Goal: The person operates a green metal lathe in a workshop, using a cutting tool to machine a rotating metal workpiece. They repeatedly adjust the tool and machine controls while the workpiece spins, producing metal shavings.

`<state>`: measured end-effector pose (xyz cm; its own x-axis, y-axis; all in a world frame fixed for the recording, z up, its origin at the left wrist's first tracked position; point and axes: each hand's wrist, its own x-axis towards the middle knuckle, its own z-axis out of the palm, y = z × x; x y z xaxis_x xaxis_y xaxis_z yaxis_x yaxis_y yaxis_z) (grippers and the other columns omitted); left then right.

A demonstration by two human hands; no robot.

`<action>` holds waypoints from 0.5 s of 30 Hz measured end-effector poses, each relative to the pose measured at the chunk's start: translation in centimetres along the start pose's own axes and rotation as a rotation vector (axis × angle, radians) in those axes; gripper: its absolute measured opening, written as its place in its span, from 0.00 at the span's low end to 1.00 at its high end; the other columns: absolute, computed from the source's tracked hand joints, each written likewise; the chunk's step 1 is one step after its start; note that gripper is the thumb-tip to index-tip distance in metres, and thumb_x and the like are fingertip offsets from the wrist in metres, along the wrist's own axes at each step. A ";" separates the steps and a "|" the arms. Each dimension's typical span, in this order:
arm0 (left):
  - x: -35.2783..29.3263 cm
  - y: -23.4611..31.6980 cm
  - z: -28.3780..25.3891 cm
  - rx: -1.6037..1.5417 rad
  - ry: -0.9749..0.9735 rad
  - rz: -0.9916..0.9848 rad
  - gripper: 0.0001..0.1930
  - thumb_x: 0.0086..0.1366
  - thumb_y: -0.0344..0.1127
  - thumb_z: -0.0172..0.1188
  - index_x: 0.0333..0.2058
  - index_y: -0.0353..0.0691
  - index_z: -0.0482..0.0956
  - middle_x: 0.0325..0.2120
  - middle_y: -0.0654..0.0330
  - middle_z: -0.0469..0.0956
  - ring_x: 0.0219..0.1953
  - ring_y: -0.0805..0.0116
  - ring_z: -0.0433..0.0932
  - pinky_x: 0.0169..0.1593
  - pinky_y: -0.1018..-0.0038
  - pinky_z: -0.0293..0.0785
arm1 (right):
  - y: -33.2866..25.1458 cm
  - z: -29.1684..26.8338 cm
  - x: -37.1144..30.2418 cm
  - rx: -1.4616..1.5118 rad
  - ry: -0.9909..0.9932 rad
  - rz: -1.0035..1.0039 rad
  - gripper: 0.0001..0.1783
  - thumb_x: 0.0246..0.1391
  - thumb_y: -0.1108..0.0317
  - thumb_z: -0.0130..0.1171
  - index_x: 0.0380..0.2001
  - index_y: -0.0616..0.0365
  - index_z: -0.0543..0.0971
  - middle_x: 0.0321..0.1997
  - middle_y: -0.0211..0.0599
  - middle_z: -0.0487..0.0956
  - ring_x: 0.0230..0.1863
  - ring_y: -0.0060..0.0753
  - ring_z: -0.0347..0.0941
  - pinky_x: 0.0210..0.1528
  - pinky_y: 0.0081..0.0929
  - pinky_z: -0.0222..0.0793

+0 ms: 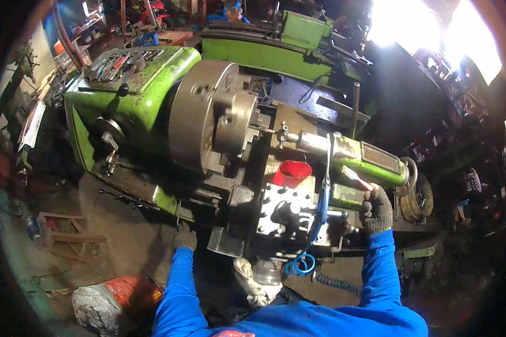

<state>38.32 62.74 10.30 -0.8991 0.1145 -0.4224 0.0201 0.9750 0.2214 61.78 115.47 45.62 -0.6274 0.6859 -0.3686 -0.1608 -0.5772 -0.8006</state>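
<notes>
A brush (358,180) with pale bristles and a red-and-white handle is held up in my right hand (378,212), whose dark gloved fingers are closed round the handle. It is over the green tailstock (382,160) of a large lathe. My left hand (184,237), also in a dark glove, is low at the front of the machine, closed at the lower end of a thin lever (179,212); shadow hides part of its fingers. To the left of the tailstock are the big steel chuck (199,112) and a smaller chuck (236,121) mounted on it.
Between my arms sit the tool post (287,210), a red cup (292,173) and a blue coiled hose (301,264). Pale cloth gloves (256,289) lie near my body. Tools (121,64) cover the green headstock. A plastic bag (98,306) lies on the floor at left.
</notes>
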 end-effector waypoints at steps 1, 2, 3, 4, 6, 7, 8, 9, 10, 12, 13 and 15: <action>0.1 0.0 -0.5 0.053 0.023 0.007 0.41 0.68 0.50 0.59 0.73 0.37 0.57 0.73 0.44 0.57 0.72 0.39 0.59 0.71 0.49 0.63 | 0.1 -0.4 0.7 0.021 -0.010 0.016 0.11 0.70 0.58 0.56 0.51 0.45 0.79 0.28 0.27 0.82 0.18 0.22 0.75 0.13 0.15 0.68; 0.0 0.4 0.4 0.095 0.027 0.021 0.41 0.68 0.50 0.59 0.73 0.37 0.56 0.74 0.44 0.56 0.73 0.38 0.58 0.72 0.49 0.61 | -0.1 -0.7 0.9 0.023 -0.006 0.027 0.11 0.70 0.58 0.56 0.51 0.45 0.79 0.28 0.28 0.82 0.19 0.23 0.76 0.13 0.16 0.69; 0.1 0.5 1.3 0.115 -0.014 -0.006 0.41 0.68 0.50 0.59 0.73 0.37 0.56 0.74 0.44 0.55 0.73 0.38 0.57 0.73 0.48 0.58 | -0.4 -0.7 1.1 0.032 -0.007 0.057 0.12 0.70 0.59 0.57 0.52 0.46 0.79 0.29 0.30 0.84 0.19 0.25 0.78 0.15 0.18 0.72; 0.3 0.0 2.2 0.132 -0.057 -0.030 0.41 0.69 0.50 0.59 0.74 0.38 0.56 0.74 0.44 0.55 0.74 0.39 0.56 0.74 0.48 0.56 | -0.1 -1.1 1.7 0.026 -0.008 0.029 0.12 0.69 0.59 0.57 0.52 0.46 0.79 0.30 0.30 0.84 0.19 0.25 0.78 0.15 0.17 0.72; 1.7 -3.3 8.3 0.225 -0.094 -0.028 0.41 0.69 0.51 0.58 0.74 0.40 0.56 0.75 0.45 0.54 0.75 0.40 0.55 0.76 0.47 0.51 | -0.2 -1.6 3.0 -0.009 -0.020 -0.025 0.14 0.69 0.58 0.57 0.54 0.46 0.79 0.30 0.29 0.83 0.19 0.25 0.78 0.15 0.17 0.71; 2.5 -6.5 12.9 0.308 -0.084 -0.014 0.41 0.69 0.52 0.58 0.74 0.40 0.56 0.75 0.45 0.54 0.75 0.40 0.54 0.76 0.47 0.50 | -0.5 -0.4 3.0 -0.064 -0.093 -0.032 0.16 0.70 0.58 0.57 0.57 0.47 0.78 0.32 0.29 0.83 0.20 0.21 0.75 0.17 0.14 0.70; 3.3 -9.4 16.3 0.405 -0.067 0.003 0.41 0.69 0.53 0.57 0.75 0.41 0.56 0.75 0.45 0.54 0.76 0.41 0.53 0.77 0.47 0.48 | -0.8 0.0 3.3 -0.096 -0.099 -0.039 0.16 0.70 0.59 0.56 0.57 0.47 0.77 0.33 0.28 0.82 0.20 0.20 0.74 0.18 0.13 0.69; 4.0 -10.4 18.0 0.489 0.010 0.038 0.40 0.70 0.54 0.57 0.74 0.42 0.57 0.75 0.46 0.54 0.76 0.42 0.53 0.76 0.46 0.48 | -1.1 0.3 3.3 -0.130 -0.096 -0.056 0.16 0.70 0.59 0.56 0.58 0.48 0.77 0.34 0.28 0.82 0.20 0.19 0.73 0.18 0.12 0.69; 4.3 -11.6 18.9 0.580 0.092 0.059 0.40 0.70 0.54 0.56 0.74 0.42 0.57 0.75 0.46 0.54 0.76 0.43 0.53 0.76 0.46 0.48 | -1.2 0.5 3.6 -0.156 -0.100 -0.064 0.17 0.71 0.59 0.56 0.58 0.49 0.76 0.34 0.28 0.81 0.20 0.17 0.72 0.19 0.11 0.68; 3.9 -11.4 19.0 0.557 0.111 0.068 0.39 0.70 0.55 0.55 0.74 0.43 0.59 0.74 0.46 0.55 0.74 0.43 0.56 0.75 0.46 0.51 | -0.9 1.7 3.5 -0.348 -0.076 -0.202 0.18 0.70 0.60 0.57 0.59 0.53 0.75 0.34 0.25 0.78 0.20 0.13 0.68 0.18 0.11 0.62; 3.5 -9.6 17.5 0.439 0.049 0.046 0.39 0.70 0.56 0.55 0.74 0.43 0.59 0.74 0.46 0.56 0.73 0.41 0.59 0.74 0.45 0.53 | -0.8 3.1 3.3 -0.476 -0.085 -0.275 0.18 0.70 0.60 0.58 0.59 0.54 0.75 0.33 0.24 0.77 0.20 0.13 0.67 0.18 0.11 0.61; 2.1 -4.5 11.9 0.251 -0.006 0.015 0.38 0.70 0.56 0.55 0.73 0.42 0.61 0.70 0.45 0.62 0.68 0.40 0.66 0.71 0.46 0.59 | -0.3 3.1 4.7 -0.635 -0.132 -0.493 0.21 0.68 0.56 0.61 0.57 0.57 0.76 0.31 0.23 0.75 0.20 0.11 0.65 0.18 0.12 0.57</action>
<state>41.49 60.91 -2.02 -0.8955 0.1299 -0.4257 0.1420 0.9899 0.0033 56.49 117.53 45.58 -0.6881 0.7151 0.1230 -0.0041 0.1657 -0.9862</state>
